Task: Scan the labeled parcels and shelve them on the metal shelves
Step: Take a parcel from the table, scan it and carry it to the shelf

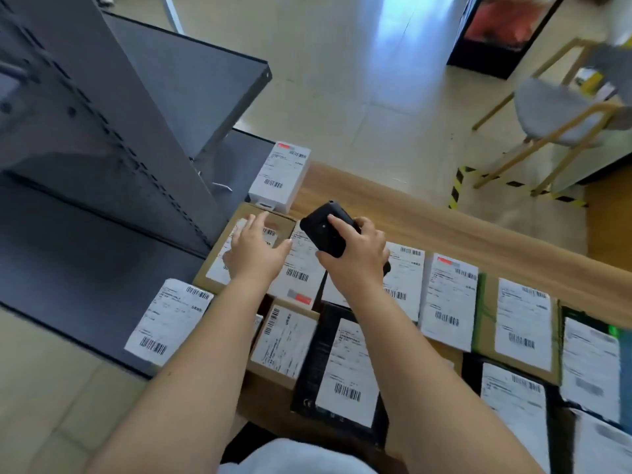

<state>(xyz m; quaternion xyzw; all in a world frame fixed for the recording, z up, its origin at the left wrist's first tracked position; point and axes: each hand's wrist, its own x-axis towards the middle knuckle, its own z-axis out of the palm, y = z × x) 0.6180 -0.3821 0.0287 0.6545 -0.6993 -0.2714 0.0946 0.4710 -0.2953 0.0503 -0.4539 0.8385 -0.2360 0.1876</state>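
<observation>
left hand [254,249] flat, fingers spread, on brown box [219,249] by the shelf [102,234] | right hand [359,251] grips black scanner [325,230] just above the parcels | hands near, not touching | parcels lie label-up on table [427,217]; one parcel [169,321] on shelf

parcel labels [452,299] blurred, no text readable

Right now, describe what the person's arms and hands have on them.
Both forearms are bare up to the frame edge, no sleeves in view. The left hand and right hand wear no gloves; no rings, watch or wristband show. Short, plain fingernails.
</observation>
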